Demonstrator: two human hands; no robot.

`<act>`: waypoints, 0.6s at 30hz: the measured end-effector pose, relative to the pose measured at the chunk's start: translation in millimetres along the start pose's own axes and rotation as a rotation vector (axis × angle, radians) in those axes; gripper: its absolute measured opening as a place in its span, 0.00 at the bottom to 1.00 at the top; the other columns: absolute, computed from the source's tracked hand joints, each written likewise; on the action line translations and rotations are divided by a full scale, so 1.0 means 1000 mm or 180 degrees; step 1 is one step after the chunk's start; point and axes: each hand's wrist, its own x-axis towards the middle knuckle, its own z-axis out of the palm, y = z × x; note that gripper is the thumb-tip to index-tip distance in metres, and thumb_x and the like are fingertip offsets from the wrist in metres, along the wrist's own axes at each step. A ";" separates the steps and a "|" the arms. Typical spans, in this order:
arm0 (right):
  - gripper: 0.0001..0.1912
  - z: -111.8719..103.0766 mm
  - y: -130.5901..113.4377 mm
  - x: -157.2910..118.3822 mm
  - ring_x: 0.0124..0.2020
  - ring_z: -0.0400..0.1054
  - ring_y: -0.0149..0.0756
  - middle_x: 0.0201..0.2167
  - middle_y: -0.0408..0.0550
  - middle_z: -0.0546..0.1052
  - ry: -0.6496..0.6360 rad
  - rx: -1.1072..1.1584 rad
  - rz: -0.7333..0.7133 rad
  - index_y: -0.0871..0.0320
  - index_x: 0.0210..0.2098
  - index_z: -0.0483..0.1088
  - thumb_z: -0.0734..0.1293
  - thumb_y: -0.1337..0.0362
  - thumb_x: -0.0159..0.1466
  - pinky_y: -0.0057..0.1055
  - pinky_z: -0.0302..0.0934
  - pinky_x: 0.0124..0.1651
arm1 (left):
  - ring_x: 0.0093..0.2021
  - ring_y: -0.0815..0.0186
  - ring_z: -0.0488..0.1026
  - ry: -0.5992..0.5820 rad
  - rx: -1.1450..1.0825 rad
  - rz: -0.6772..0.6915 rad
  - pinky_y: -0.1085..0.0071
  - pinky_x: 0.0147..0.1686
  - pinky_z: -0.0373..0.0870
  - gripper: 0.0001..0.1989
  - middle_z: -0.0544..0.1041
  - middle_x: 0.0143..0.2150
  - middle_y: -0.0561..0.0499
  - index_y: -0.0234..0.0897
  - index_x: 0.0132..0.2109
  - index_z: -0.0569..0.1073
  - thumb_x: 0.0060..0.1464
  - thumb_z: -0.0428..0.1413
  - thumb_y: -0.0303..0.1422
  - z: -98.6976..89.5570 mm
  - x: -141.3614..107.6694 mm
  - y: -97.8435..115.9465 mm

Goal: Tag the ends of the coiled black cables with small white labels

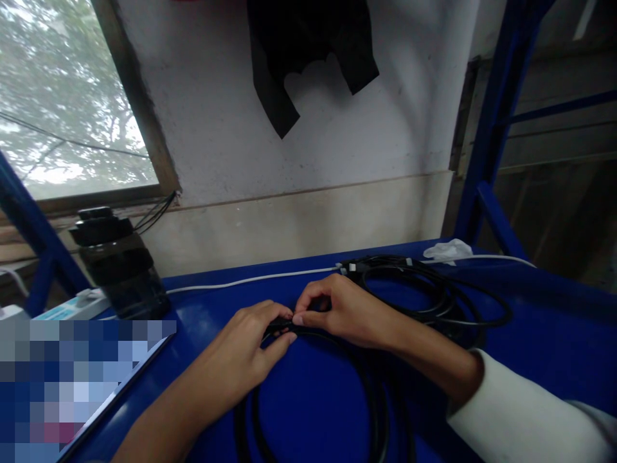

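Observation:
A coil of black cable (380, 411) lies on the blue table in front of me, its loop running down past the bottom of the view. My left hand (253, 341) is closed round the top of this coil, thumb and fingers gripping the cable. Close against it, my right hand (332, 308) pinches at the same spot with thumb and forefinger. Whatever small piece sits between the right fingertips is too small to make out. Behind the right wrist rests a second bundle of black cables (434, 289) with light connector ends.
A dark water bottle (125, 270) stands at left beside a white power strip (80, 305). Below it is a pixelated screen (72, 392). A white cord (250, 280) crosses the back of the blue table (540, 334); a crumpled plastic bag (448, 249) lies there. Blue posts (491, 135) frame the table.

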 end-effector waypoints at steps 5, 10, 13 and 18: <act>0.09 0.001 -0.001 0.000 0.32 0.74 0.37 0.31 0.45 0.83 0.0020 0.0020 0.0051 0.57 0.35 0.83 0.72 0.60 0.67 0.30 0.62 0.34 | 0.46 0.59 0.78 0.0083 0.0099 0.0114 0.65 0.45 0.68 0.06 0.81 0.46 0.52 0.44 0.49 0.78 0.68 0.57 0.35 0.000 -0.002 -0.001; 0.10 0.001 0.001 0.003 0.30 0.72 0.36 0.29 0.46 0.82 0.0058 0.0244 0.0149 0.59 0.34 0.82 0.74 0.57 0.64 0.29 0.59 0.31 | 0.48 0.60 0.78 0.0236 0.0067 0.0200 0.64 0.48 0.69 0.06 0.80 0.47 0.51 0.43 0.49 0.78 0.68 0.58 0.33 0.000 0.000 -0.001; 0.12 0.000 -0.001 0.003 0.29 0.70 0.35 0.28 0.47 0.81 0.0049 0.0447 0.0117 0.61 0.33 0.81 0.75 0.57 0.63 0.29 0.59 0.31 | 0.47 0.60 0.78 0.0311 0.0010 0.0231 0.64 0.48 0.70 0.06 0.80 0.46 0.51 0.42 0.49 0.78 0.67 0.59 0.30 0.000 0.001 0.000; 0.13 -0.003 -0.006 0.000 0.29 0.67 0.33 0.28 0.46 0.80 -0.0041 0.0407 0.0057 0.61 0.33 0.82 0.75 0.56 0.63 0.28 0.57 0.31 | 0.45 0.62 0.78 0.0380 -0.0074 0.0220 0.66 0.47 0.70 0.05 0.81 0.45 0.53 0.42 0.48 0.78 0.66 0.59 0.30 -0.002 0.001 0.001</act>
